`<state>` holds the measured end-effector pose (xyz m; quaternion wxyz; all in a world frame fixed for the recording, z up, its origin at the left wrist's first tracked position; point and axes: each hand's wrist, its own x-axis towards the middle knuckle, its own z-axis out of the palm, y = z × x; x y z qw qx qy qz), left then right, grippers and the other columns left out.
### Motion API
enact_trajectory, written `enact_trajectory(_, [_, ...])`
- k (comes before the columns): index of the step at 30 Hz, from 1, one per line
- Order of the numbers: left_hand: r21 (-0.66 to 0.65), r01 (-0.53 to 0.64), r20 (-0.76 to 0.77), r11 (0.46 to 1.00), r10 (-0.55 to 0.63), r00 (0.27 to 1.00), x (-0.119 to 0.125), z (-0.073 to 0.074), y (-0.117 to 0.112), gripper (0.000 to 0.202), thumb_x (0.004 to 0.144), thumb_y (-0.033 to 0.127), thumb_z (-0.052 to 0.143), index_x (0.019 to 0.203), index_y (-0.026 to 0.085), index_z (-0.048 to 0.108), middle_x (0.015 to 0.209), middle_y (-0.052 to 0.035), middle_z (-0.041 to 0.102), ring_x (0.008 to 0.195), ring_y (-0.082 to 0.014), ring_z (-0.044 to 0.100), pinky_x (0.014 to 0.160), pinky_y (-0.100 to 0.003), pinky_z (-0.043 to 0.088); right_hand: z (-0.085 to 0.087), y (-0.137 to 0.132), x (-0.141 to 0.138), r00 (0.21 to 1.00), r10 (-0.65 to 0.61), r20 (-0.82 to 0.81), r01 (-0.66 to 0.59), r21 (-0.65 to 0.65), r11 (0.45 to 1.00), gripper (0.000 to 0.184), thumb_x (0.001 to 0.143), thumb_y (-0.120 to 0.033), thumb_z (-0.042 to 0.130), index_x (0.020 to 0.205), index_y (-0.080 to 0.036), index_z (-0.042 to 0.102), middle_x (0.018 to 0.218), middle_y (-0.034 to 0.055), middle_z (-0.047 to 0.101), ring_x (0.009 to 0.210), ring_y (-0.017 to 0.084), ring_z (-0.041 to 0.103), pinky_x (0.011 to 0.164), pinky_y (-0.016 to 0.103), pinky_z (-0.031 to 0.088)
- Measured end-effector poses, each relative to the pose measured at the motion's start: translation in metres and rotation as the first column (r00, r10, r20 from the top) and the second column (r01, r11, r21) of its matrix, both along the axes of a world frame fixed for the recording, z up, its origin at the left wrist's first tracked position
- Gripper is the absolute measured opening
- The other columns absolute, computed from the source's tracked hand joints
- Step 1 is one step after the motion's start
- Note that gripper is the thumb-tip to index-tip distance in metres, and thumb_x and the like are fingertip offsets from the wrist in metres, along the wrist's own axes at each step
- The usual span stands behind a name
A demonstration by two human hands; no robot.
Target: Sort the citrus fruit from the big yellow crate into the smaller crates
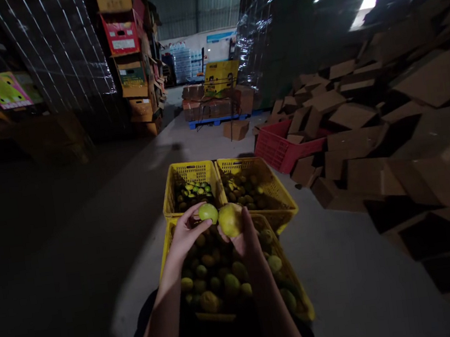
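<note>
My left hand point(187, 232) is closed around a small green citrus fruit point(208, 213), its thumb along the lower side. Close beside it, my right hand point(246, 237) grips a larger yellow-green citrus fruit point(231, 220). Both fruits are held up over the near yellow crate point(296, 286), which contains many loose green and yellowish fruits point(231, 284). Beyond the hands stand two more yellow crates. The far left crate point(166, 195) holds small, bright green fruits; duller ones lie in the far right crate point(279, 189).
A red crate point(274, 148) stands beyond the yellow ones, against a large heap of cardboard boxes point(366, 155) on the right. Stacked cartons point(136, 80) rise at the back left. Boxes sit on a blue pallet point(218, 120) ahead. The grey floor point(130, 203) is dim.
</note>
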<state>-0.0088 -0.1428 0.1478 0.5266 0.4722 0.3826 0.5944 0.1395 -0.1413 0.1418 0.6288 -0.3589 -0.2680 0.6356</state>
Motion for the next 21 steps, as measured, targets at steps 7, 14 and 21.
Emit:
enact_trajectory(7, [-0.135,-0.001,0.059,0.991,0.009,0.998,0.004,-0.001,0.002,0.040,0.065,0.030,0.079,0.103,0.016,0.074,0.108,-0.0092,0.072,0.107,-0.0253,0.063,0.095,-0.034,0.046,0.000,0.005,0.004,0.978,0.125,-0.167,-0.146,-0.122,0.982,0.039,0.057,-0.056,0.069,0.077,-0.023,0.065,0.069,0.0040,0.069,0.073,0.026,0.067,0.051,0.033,0.051])
enact_trajectory(14, [-0.174,0.016,0.068,0.985,-0.005,0.998,0.012,-0.008,0.001,0.036,0.064,0.033,0.081,0.095,0.016,0.075,0.101,-0.0082,0.073,0.091,-0.0210,0.065,0.076,-0.027,0.049,-0.013,0.014,0.003,0.982,0.017,-0.187,-0.039,-0.113,0.993,0.040,0.061,-0.060,0.074,0.079,-0.026,0.065,0.072,-0.0008,0.071,0.079,0.021,0.068,0.065,0.032,0.055])
enact_trajectory(21, [-0.184,0.054,0.191,0.981,-0.018,0.982,0.009,-0.005,0.003,0.039,0.065,0.042,0.081,0.093,0.015,0.075,0.095,-0.0075,0.074,0.087,-0.0197,0.067,0.074,-0.025,0.050,-0.010,0.009,-0.002,0.974,0.034,-0.223,-0.028,0.028,0.999,0.032,0.060,-0.046,0.079,0.082,-0.026,0.066,0.088,0.0014,0.074,0.099,0.023,0.066,0.084,0.036,0.053])
